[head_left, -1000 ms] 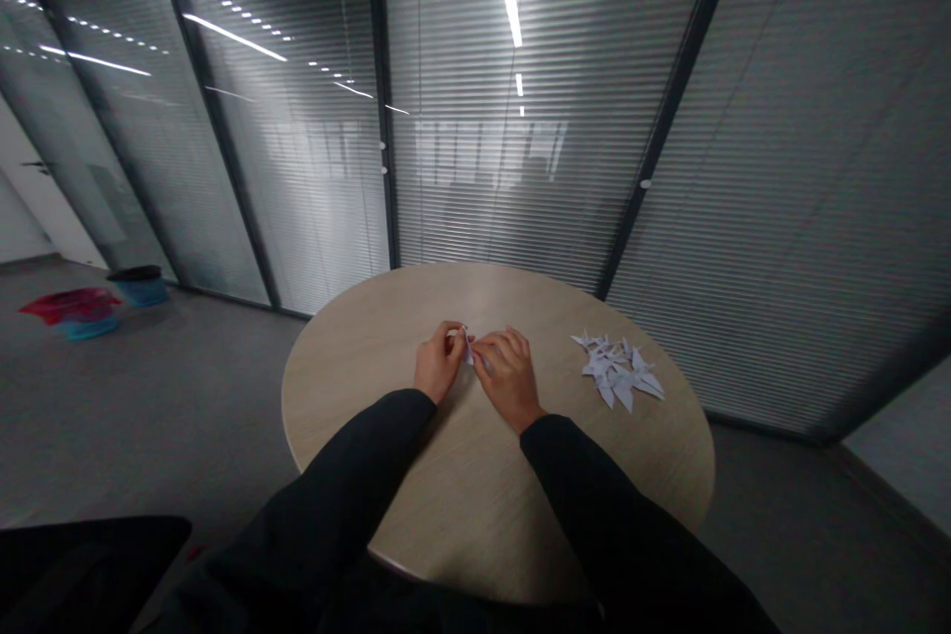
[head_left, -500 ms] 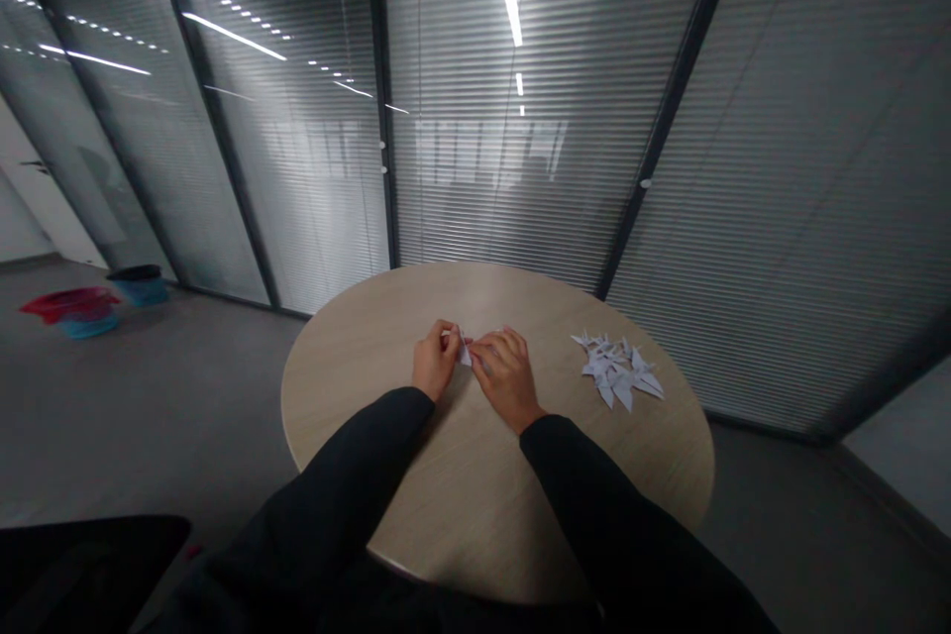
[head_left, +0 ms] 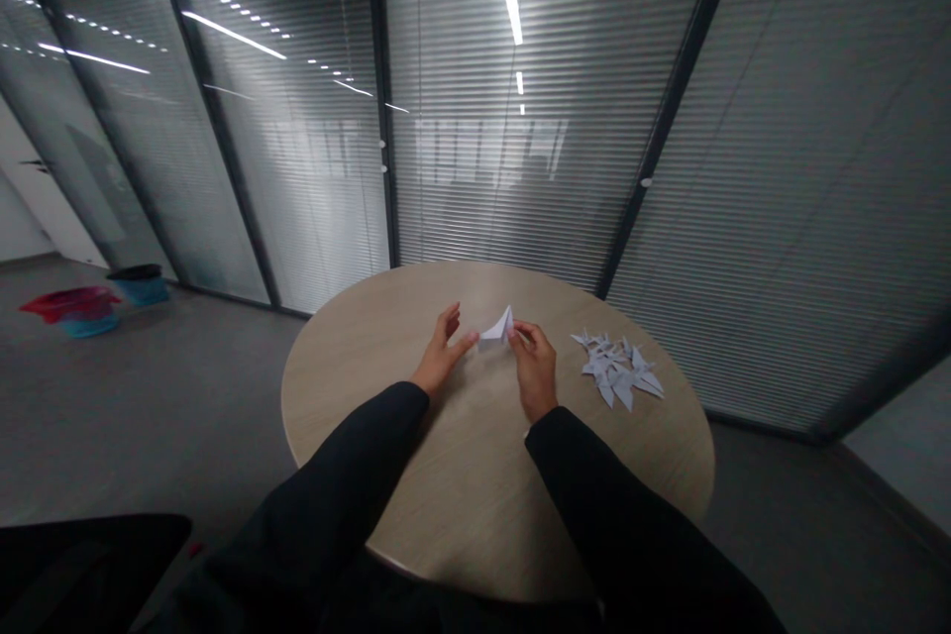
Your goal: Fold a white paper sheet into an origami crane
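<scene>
A folded piece of white paper (head_left: 496,329) with pointed corners is held above the round wooden table (head_left: 475,475). My right hand (head_left: 536,364) pinches its right side between thumb and fingers. On the other side my left hand (head_left: 444,354) has its thumb and fingers spread, the thumb tip close to the paper's left end; whether it touches I cannot tell. To the right of my right hand lies a pile of several folded white paper figures (head_left: 618,371) with pointed tips, probably origami cranes.
Beyond the table stands a glass partition with blinds (head_left: 490,178) and dark frames. On the floor at the left are a bin with a red liner (head_left: 74,307) and a blue bin with a dark liner (head_left: 141,287). A black chair-like shape (head_left: 81,565) fills the lower left corner.
My hands have moved apart. The left has opened off the folded paper, while the right has shifted right with it, so more of the paper shows. The pile has not moved.
</scene>
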The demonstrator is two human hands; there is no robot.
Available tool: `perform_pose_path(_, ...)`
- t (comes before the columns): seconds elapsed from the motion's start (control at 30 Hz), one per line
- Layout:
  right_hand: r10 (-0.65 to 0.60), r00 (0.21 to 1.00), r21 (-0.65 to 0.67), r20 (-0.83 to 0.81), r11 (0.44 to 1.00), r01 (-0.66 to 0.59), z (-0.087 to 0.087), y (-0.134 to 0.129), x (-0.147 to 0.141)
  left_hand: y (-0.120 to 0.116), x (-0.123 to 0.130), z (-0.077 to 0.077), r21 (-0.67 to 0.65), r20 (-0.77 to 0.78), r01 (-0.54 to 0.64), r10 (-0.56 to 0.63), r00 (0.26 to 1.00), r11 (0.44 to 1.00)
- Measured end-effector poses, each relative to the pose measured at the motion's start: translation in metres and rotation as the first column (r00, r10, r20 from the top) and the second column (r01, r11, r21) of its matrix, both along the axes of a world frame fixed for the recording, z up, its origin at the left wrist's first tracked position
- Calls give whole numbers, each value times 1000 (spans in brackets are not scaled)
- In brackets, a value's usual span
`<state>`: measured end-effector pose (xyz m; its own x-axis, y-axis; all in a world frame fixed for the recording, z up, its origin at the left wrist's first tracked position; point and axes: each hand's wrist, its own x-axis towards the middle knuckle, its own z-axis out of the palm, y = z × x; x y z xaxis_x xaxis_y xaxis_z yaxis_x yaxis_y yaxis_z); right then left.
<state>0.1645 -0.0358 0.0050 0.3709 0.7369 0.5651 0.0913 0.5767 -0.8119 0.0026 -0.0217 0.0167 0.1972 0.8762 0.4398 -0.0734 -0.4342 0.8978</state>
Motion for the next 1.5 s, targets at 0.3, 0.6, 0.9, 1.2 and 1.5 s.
perform_pose_path(0.3,247,899,-8,-361,963,-268,-5,6,-6,1,6,-9,58,-82,146,-141,987,988)
perform_pose_path(0.6,392,832,-37,-393,897,-441,9,-7,-10,9,0,-7,154,-189,-75,104,976,985)
perform_pose_path(0.9,423,852,-48,-308,888,-458,12,-10,-14,10,-4,-8,243,-98,-84,110,989,966)
perform_pose_path(1.2,405,849,-7,-339,901,-433,11,-7,-8,8,0,-1,-25,99,119,-116,988,993)
perform_pose_path(1.5,416,798,-18,-437,883,-470,15,-12,-9,6,-5,6,-30,105,118,-114,988,993)
